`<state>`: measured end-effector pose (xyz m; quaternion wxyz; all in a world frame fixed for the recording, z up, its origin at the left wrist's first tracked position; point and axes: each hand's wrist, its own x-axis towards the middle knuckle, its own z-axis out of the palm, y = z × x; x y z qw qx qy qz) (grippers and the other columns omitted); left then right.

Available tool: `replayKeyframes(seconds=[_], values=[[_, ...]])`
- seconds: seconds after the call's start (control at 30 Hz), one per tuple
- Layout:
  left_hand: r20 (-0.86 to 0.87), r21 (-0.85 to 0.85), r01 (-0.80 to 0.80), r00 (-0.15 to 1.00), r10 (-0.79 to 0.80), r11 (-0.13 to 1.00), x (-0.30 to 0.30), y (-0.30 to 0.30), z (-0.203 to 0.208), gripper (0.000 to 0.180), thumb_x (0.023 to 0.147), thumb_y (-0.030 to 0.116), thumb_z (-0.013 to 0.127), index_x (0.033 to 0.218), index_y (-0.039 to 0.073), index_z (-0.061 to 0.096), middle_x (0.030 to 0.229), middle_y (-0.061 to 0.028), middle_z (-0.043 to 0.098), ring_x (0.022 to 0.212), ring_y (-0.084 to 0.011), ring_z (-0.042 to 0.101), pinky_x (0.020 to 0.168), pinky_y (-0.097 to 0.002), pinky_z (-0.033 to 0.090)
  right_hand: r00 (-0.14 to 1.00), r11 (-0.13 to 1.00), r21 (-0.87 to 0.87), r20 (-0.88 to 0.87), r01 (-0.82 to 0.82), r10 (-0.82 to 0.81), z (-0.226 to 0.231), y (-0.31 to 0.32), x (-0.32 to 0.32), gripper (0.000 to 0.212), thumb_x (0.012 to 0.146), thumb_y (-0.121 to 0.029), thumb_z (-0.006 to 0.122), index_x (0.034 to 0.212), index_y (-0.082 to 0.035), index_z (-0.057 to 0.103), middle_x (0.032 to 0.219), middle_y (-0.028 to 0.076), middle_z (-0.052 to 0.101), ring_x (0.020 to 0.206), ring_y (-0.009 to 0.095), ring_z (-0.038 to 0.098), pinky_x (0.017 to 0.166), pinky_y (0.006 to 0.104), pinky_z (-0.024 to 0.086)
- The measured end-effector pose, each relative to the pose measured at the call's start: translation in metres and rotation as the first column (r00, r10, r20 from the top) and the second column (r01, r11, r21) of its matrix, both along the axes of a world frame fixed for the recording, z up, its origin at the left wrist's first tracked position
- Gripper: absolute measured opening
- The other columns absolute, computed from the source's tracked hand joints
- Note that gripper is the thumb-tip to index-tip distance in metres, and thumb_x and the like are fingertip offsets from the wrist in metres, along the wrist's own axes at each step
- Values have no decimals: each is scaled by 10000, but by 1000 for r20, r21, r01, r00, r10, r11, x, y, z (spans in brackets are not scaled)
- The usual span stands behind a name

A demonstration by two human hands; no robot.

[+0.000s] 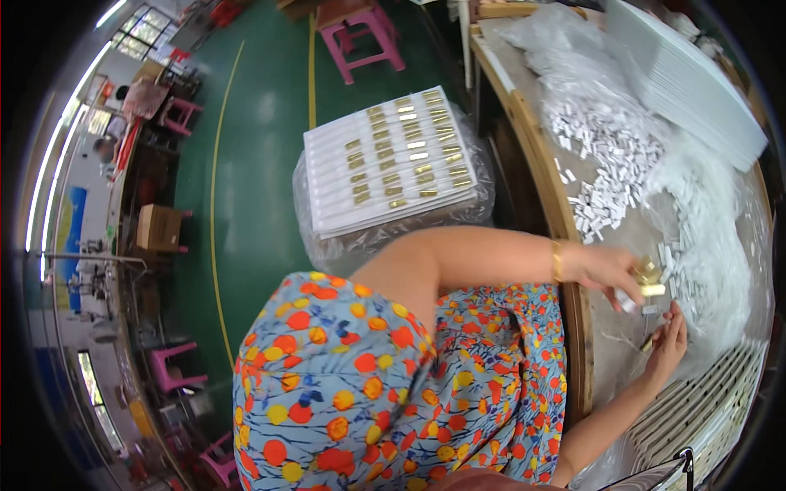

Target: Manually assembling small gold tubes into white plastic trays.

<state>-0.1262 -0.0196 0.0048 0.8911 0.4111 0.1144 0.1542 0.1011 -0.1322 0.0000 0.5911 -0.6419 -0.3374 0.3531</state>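
My left hand (pixel 604 272), a gold bracelet at its wrist, is over the worktable with its fingers closed around several small shiny gold-coloured pieces (pixel 651 290). A small white piece (pixel 625 301) shows by its fingertips. My right hand (pixel 667 344) is close by, nearer to me, its fingers stretched up and apart beside a small white block (pixel 650 310). A narrow gold-brown bit shows by its thumb, too small to make out. Many loose white blocks (pixel 610 176) lie in a heap farther up the table.
Clear plastic bags (pixel 708 245) cover the table's right side. White panels (pixel 688 82) are stacked at the far right, ridged trays (pixel 696 409) near right. On my left, white trays (pixel 327 184) with rows of gold pieces rest on plastic wrap. A pink stool (pixel 360 41) stands beyond.
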Motion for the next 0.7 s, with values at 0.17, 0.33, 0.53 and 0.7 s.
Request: replayKeyframes(seconds=[0.17, 0.33, 0.53, 0.7], values=[[-354, 449, -216, 848, 395, 867, -210, 34, 12, 602, 740, 179, 713, 1217, -50, 426, 986, -106, 593, 826, -133, 593, 648, -268, 515, 986, 980, -182, 157, 84, -55, -4, 6, 15, 257, 862, -266, 602, 1015, -63, 638, 795, -21, 552, 510, 9, 384, 448, 154, 274], [-614, 779, -23, 175, 770, 627, -445, 32, -42, 527, 716, 161, 670, 1178, 6, 471, 1081, -143, 580, 957, -207, 584, 723, -327, 515, 988, 983, -169, 144, 73, -49, -18, 8, 27, 255, 870, -246, 593, 1026, -48, 631, 761, -45, 540, 520, 5, 383, 447, 157, 270], [-616, 692, 293, -237, 751, 660, -565, 20, -85, 518, 726, 188, 647, 1168, -1, 453, 1130, -204, 554, 1061, -343, 521, 900, -371, 424, 987, 977, -197, 149, 84, -55, -29, 4, 28, 251, 875, -244, 587, 1027, -49, 627, 751, -46, 533, 520, 6, 384, 444, 159, 280], [-502, 785, 302, -201, 841, 540, -559, 68, -97, 459, 724, 137, 640, 1134, 24, 469, 1061, -205, 579, 1023, -335, 542, 861, -380, 443, 986, 950, -291, 153, 110, -67, -41, -9, 38, 273, 864, -246, 602, 1039, -37, 615, 756, -37, 557, 510, 8, 411, 427, 148, 282]])
